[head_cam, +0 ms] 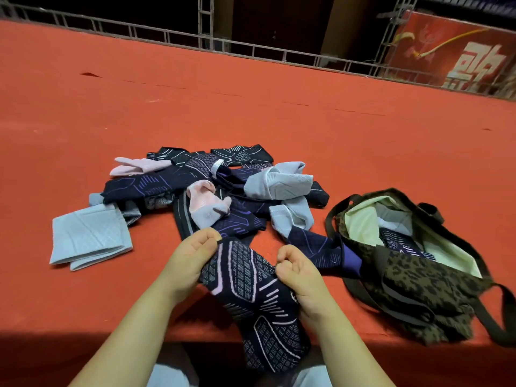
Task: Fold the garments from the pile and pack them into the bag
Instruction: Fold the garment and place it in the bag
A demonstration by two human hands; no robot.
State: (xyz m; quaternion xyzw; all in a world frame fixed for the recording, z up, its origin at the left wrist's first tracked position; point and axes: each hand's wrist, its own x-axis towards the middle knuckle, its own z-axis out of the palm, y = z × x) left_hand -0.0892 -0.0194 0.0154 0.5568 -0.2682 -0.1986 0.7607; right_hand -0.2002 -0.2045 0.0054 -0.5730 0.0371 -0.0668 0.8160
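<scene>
Head view: left hand (pixel 192 258) and right hand (pixel 300 270) pinch a dark navy patterned knit garment (pixel 251 291) hanging over the red felt table's (pixel 251 107) near edge. Beyond lies the garment pile (pixel 212 185); rightward, an open leopard-print bag (pixel 413 277).

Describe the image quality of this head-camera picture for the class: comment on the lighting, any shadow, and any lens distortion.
Head view: even light on the red table and garment pile, no glare; dark background beyond the railing; a shadow band along the table's near left edge; wide-angle bending of the far edge and railing; hands and dark patterned garment reasonably sharp.
</scene>
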